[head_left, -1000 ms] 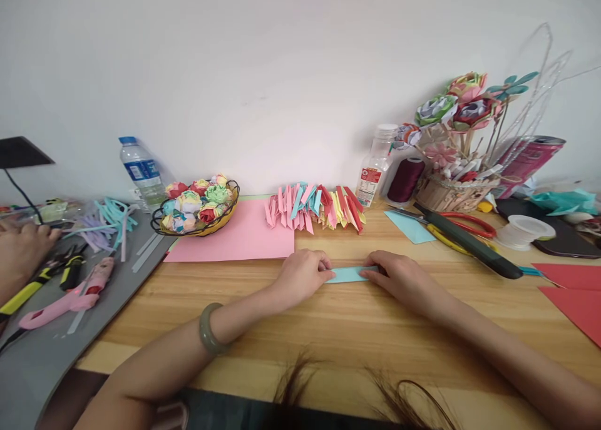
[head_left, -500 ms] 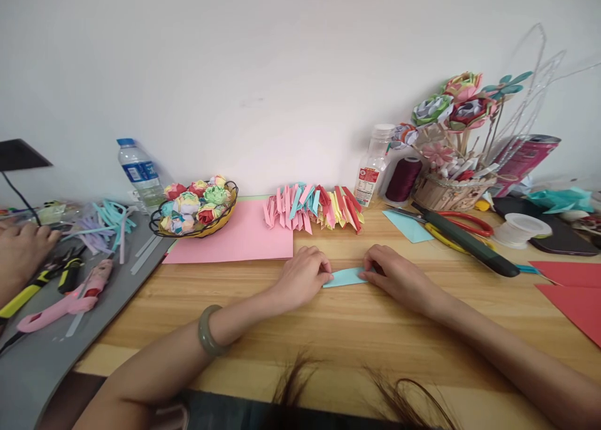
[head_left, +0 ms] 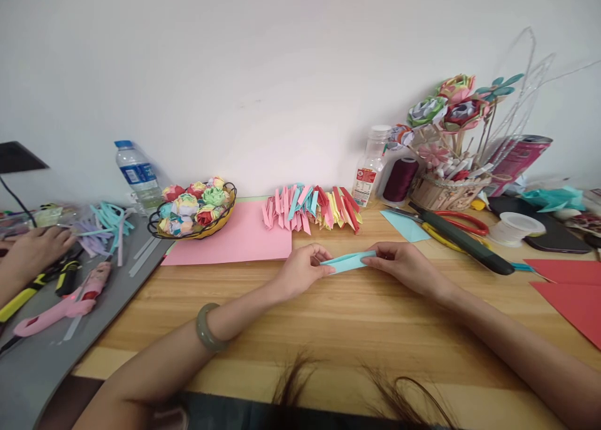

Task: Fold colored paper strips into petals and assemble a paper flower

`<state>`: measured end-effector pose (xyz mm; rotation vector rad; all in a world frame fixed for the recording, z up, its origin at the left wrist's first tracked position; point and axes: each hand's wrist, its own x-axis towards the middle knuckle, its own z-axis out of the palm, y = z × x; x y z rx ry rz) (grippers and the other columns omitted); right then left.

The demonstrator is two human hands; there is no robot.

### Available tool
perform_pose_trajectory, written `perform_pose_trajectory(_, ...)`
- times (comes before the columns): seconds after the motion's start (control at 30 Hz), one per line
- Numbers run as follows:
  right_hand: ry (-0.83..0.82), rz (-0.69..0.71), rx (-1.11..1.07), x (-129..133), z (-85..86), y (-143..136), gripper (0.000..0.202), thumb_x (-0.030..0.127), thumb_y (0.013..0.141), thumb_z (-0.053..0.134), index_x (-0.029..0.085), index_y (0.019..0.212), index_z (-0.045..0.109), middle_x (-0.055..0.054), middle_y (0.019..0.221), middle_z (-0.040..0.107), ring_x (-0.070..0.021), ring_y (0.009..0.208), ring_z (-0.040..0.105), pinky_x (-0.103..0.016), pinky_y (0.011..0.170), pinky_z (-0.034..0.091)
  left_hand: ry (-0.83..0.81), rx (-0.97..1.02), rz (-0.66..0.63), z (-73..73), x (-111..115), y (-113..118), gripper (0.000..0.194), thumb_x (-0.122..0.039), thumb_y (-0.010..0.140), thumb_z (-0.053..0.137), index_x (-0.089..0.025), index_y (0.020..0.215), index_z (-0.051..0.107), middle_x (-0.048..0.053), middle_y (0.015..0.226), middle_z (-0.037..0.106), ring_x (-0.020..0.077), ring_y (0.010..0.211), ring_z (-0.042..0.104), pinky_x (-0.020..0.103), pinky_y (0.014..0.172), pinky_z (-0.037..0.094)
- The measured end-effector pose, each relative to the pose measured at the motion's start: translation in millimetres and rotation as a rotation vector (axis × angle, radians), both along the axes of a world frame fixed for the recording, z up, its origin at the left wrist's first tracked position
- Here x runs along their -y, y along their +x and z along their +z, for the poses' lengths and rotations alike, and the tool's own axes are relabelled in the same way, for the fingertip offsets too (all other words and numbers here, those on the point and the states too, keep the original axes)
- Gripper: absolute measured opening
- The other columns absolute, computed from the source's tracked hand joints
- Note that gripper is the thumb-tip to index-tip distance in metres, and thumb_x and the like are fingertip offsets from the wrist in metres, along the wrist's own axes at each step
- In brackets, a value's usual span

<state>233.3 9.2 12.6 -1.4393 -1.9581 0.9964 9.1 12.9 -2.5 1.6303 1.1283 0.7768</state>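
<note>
A folded strip of light blue paper [head_left: 348,263] is stretched between my two hands, with a narrow gap showing along its upper fold. My left hand [head_left: 305,268] pinches its left end between thumb and fingers. At the right end, my right hand [head_left: 399,264] grips the paper the same way. Behind the strip lies a row of folded pink, blue, yellow and red paper pieces [head_left: 312,209]. Pink sheets [head_left: 248,239] lie flat to the left of that row.
A basket of paper flowers [head_left: 220,226] and a water bottle [head_left: 139,174] stand back left. Another person's hand [head_left: 40,251] is near pliers and a pink glue gun [head_left: 70,308]. Scissors, a cutter [head_left: 464,242], spools and red paper [head_left: 568,305] lie right.
Both hands have raised the blue strip slightly off the table and its fold now gapes. The other person's hand has moved right. The view has shifted slightly.
</note>
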Motion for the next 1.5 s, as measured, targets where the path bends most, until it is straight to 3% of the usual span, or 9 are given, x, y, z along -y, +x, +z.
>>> perform_pose_trajectory(0.1, -0.033, 0.003, -0.039, 0, -0.1, -1, 0.043, 0.059, 0.068, 0.055, 0.016, 0.068, 0.060, 0.004, 0.055, 0.044, -0.0101, 0.053, 0.035, -0.023, 0.048, 0.028, -0.100, 0.077, 0.040, 0.9, -2, 1, 0.011, -0.014, 0.067, 0.063, -0.012, 0.077, 0.059, 0.000, 0.069, 0.059, 0.0088, 0.061, 0.053, 0.020, 0.055, 0.044)
perform_pose_trajectory(0.27, -0.077, -0.018, -0.071, 1, 3.3, -1, 0.044, 0.060, 0.065, 0.058, 0.017, 0.058, 0.057, 0.005, 0.048, 0.039, -0.0081, 0.046, 0.029, -0.023, 0.043, 0.022, -0.140, 0.128, 0.095, 2.8, -5, -1, 0.014, -0.013, 0.063, 0.067, -0.011, 0.076, 0.062, -0.001, 0.065, 0.060, 0.0086, 0.057, 0.053, 0.020, 0.055, 0.043)
perform_pose_trajectory(0.43, -0.104, 0.003, -0.134, -1, 4.2, 0, 0.042, 0.058, 0.065, 0.060, 0.016, 0.060, 0.061, 0.002, 0.055, 0.050, -0.0106, 0.053, 0.041, -0.024, 0.050, 0.030, -0.096, 0.144, 0.122, 3.7, -6, -4, 0.014, -0.018, 0.061, 0.069, -0.011, 0.073, 0.064, -0.002, 0.061, 0.060, 0.0076, 0.054, 0.051, 0.021, 0.056, 0.040)
perform_pose_trajectory(0.7, -0.039, -0.005, -0.199, -2, 5.2, 4, 0.036, 0.053, 0.067, 0.061, 0.018, 0.074, 0.065, 0.002, 0.058, 0.050, -0.0126, 0.057, 0.043, -0.025, 0.055, 0.033, -0.065, 0.113, 0.114, 3.7, -7, -6, 0.019, -0.025, 0.064, 0.068, -0.011, 0.076, 0.067, 0.001, 0.065, 0.064, 0.0093, 0.058, 0.054, 0.022, 0.061, 0.043)
perform_pose_trajectory(1.03, -0.111, -0.023, -0.222, -2, 12.9, 4, 0.038, 0.055, 0.061, 0.065, 0.017, 0.063, 0.064, -0.001, 0.059, 0.059, -0.0132, 0.057, 0.048, -0.026, 0.058, 0.039, -0.089, 0.155, 0.110, 3.2, -8, -9, 0.021, -0.024, 0.059, 0.071, -0.011, 0.076, 0.067, 0.000, 0.065, 0.065, 0.0093, 0.059, 0.055, 0.022, 0.062, 0.045)
perform_pose_trajectory(1.5, -0.095, -0.094, -0.220, 0, 12.8, 2, 0.056, 0.068, 0.052, 0.063, 0.016, 0.072, 0.067, -0.005, 0.064, 0.065, -0.0152, 0.058, 0.054, -0.029, 0.059, 0.045, -0.123, 0.174, 0.116, 6.0, -7, -8, 0.016, -0.018, 0.060, 0.071, -0.012, 0.074, 0.068, -0.001, 0.062, 0.064, 0.0085, 0.057, 0.055, 0.022, 0.061, 0.045)
